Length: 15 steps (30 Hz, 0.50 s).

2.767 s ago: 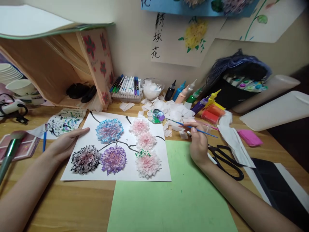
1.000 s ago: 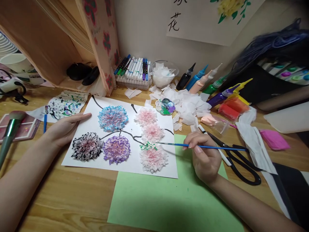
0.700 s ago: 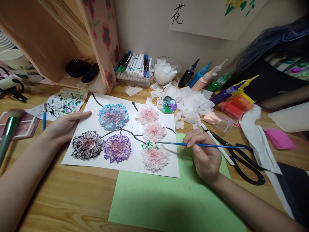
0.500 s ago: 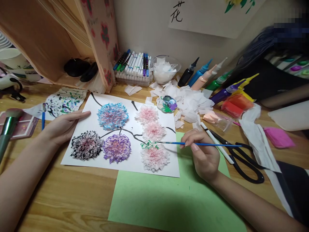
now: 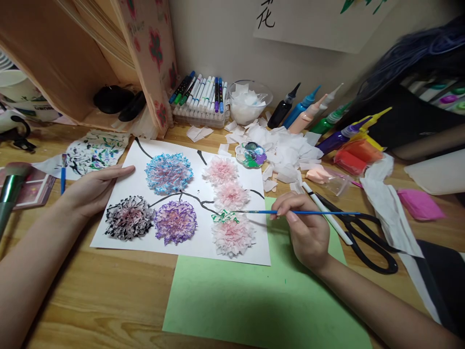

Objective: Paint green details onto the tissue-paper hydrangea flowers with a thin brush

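Note:
My left hand (image 5: 95,188) grips a white sheet of paper (image 5: 125,191) by its left edge, thumb on top and fingers hidden beneath. Tissue-paper flowers stand on the sheet: a blue-tipped one (image 5: 169,173), a black-tipped one (image 5: 130,218), a purple-tipped one (image 5: 175,222) and several pink-white ones in a column. Black branch lines run between them. A thin blue paintbrush (image 5: 327,213) is pinched in the fingers of my right hand (image 5: 304,230), held almost level. Its bristles touch or nearly touch the lowest pink flower (image 5: 234,237), whose upper edge carries green paint.
Green paper (image 5: 232,295) lies under the sheet's lower right. Behind are a paint palette (image 5: 250,155), torn tissue pieces (image 5: 290,150), a glass bowl (image 5: 250,104), markers (image 5: 203,94) and paint bottles (image 5: 301,116). Black scissors (image 5: 366,237) and a white pen (image 5: 325,213) lie by my right hand.
The view has shifted slightly. The paintbrush's back end has moved a little up and to the left, while its tip stays at the green-edged flower. My left hand keeps its hold.

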Available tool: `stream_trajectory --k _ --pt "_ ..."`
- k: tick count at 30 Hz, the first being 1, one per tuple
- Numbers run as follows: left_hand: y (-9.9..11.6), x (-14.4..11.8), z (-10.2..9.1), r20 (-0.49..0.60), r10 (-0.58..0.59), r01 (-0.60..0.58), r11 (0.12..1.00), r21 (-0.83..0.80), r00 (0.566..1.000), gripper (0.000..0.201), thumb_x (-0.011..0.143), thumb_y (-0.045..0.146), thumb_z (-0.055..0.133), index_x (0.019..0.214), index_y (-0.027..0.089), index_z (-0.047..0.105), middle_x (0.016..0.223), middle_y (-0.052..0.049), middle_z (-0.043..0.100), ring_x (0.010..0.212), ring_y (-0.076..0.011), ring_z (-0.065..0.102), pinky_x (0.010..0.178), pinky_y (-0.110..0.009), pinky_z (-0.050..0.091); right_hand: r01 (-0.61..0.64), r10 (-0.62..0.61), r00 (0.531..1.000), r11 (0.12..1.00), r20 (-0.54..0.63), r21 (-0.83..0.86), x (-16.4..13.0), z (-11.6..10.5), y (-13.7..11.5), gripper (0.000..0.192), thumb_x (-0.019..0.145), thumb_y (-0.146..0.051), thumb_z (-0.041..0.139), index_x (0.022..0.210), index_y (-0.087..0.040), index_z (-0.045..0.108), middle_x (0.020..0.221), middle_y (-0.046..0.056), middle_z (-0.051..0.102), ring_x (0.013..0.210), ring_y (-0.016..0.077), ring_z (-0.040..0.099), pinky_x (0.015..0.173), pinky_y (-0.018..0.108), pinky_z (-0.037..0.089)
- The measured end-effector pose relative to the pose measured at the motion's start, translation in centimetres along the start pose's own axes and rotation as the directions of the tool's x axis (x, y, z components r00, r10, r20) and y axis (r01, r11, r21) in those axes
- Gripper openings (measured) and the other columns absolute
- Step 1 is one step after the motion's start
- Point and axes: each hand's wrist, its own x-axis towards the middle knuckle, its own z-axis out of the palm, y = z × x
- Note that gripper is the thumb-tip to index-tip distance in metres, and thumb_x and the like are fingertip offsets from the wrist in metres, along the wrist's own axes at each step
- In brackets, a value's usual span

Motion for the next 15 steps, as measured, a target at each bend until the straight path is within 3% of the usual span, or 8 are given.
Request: stream_trajectory --k 15 --pt "-0.06 0.11 -0.03 0.009 -0.028 0.028 0.999 -0.016 1.0 0.038 0.081 -0.001 0.043 0.112 0.006 0.062 0.077 -0.011 0.072 0.06 -0.0207 0.07 0.061 -0.033 0.06 -0.001 0.002 0.997 1.0 -0.079 0.009 -0.1 -0.26 0.21 0.013 0.088 -0.018 0.047 0.08 -0.019 0.058 0.074 0.001 0.055 0.071 0.0159 0.051 0.065 0.031 0.039"
